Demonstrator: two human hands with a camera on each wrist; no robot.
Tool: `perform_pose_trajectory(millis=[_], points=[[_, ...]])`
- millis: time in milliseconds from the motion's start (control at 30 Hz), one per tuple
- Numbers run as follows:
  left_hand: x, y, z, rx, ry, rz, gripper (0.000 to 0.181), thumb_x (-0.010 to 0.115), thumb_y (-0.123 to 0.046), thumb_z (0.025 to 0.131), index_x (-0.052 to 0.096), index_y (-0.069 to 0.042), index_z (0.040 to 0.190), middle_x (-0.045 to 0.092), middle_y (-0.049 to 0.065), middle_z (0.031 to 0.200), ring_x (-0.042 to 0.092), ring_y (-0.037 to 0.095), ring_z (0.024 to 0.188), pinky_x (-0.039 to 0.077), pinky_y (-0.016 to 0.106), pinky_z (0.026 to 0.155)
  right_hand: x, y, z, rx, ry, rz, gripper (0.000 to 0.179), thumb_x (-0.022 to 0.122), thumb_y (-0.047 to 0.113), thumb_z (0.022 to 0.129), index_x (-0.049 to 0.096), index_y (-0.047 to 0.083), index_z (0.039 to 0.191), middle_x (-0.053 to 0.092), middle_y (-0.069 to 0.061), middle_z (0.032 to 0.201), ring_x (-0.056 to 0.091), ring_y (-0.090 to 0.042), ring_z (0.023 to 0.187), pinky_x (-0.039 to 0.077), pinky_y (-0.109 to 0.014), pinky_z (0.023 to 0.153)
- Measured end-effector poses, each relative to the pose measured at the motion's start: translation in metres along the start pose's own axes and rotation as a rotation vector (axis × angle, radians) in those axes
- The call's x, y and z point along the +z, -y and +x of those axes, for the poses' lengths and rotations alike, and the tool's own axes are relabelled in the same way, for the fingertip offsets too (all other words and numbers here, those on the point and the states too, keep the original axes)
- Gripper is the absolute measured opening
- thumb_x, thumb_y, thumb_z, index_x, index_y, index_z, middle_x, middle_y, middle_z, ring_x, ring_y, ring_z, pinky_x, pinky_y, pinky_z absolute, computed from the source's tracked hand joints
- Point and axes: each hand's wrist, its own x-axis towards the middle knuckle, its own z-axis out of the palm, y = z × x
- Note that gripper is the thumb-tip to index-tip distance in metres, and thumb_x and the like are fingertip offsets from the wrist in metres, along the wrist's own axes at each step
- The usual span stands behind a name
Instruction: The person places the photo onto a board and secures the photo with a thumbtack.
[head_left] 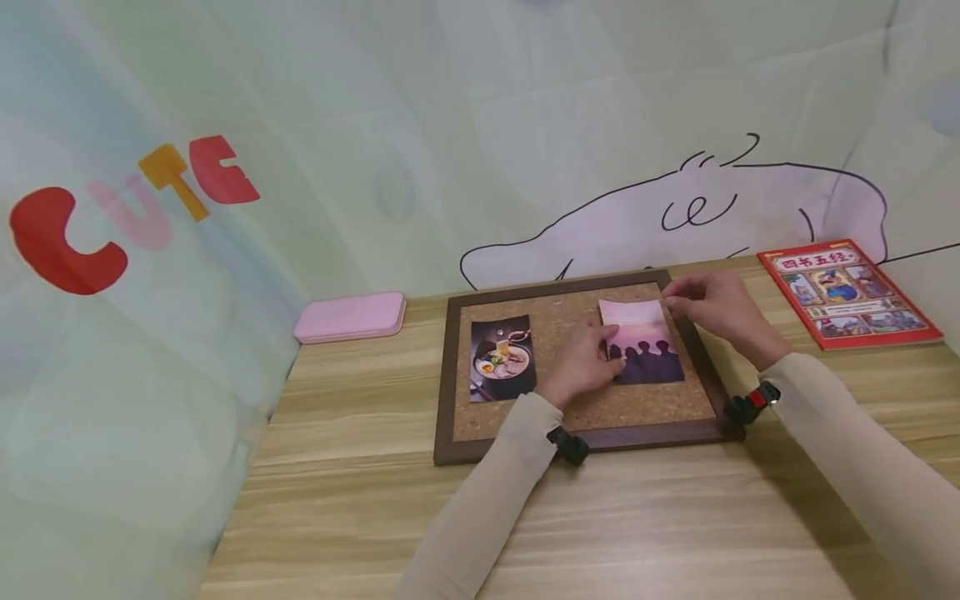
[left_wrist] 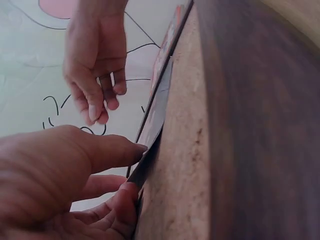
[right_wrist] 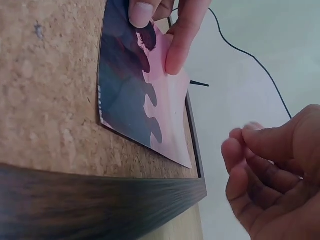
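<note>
A photo (head_left: 641, 342) with dark silhouettes against a pink sky lies on a cork board (head_left: 570, 417) with a dark brown frame. My left hand (head_left: 581, 358) pinches its left edge; in the left wrist view the thumb presses on top and fingertips reach the edge. The photo bows slightly off the cork. Close by its upper right corner is my right hand (head_left: 716, 308), thumb and index fingertips together. In the right wrist view this hand (right_wrist: 275, 170) is apart from the photo; I see nothing clearly between its fingertips. A ramen photo (head_left: 502, 358) lies on the board's left side.
A pink case (head_left: 350, 317) sits on the wood-grain table (head_left: 337, 483) left of the board. To the right lies a red book (head_left: 847, 293) with Chinese characters. Behind the table hangs a printed curtain (head_left: 360, 150) with cartoon drawings and coloured letters.
</note>
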Motion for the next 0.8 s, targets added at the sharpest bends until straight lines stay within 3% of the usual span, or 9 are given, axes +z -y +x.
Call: perform_pose_trajectory(millis=[167,467,800], points=[[0.004,-0.001,0.001,-0.002,-0.002,0.031,0.059,0.08,-0.024,0.096,0.063,-0.008,0.15,0.059,0.009,0.115,0.049,0.015,0.094,0.037,0.023,0.075,0.003,0.002,0.009,-0.035,0.056,-0.047,0.026,0.069,0.021,0.105,0.074,0.0,0.121,0.073,-0.026,0.123,0.065,-0.036,0.106,0.054,-0.038,0.086],[0.022,0.016,0.016,0.005,-0.009,0.047,0.059,0.081,-0.029,0.094,0.065,-0.011,0.149,0.059,0.006,0.112,0.051,0.017,0.1,0.039,0.026,0.08,0.012,0.006,0.029,-0.108,0.137,-0.119,0.018,0.07,0.011,0.103,0.074,-0.004,0.112,0.074,-0.024,0.109,0.068,-0.031,0.093,0.052,-0.031,0.076],[0.017,0.007,0.011,-0.025,-0.002,0.056,0.056,0.079,-0.026,0.095,0.066,-0.011,0.147,0.067,0.006,0.121,0.053,0.016,0.103,0.042,0.026,0.083,0.02,0.009,0.043,-0.193,0.252,-0.201,0.008,0.07,0.002,0.098,0.076,-0.004,0.101,0.072,-0.016,0.092,0.059,-0.025,0.084,0.046,-0.032,0.07]])
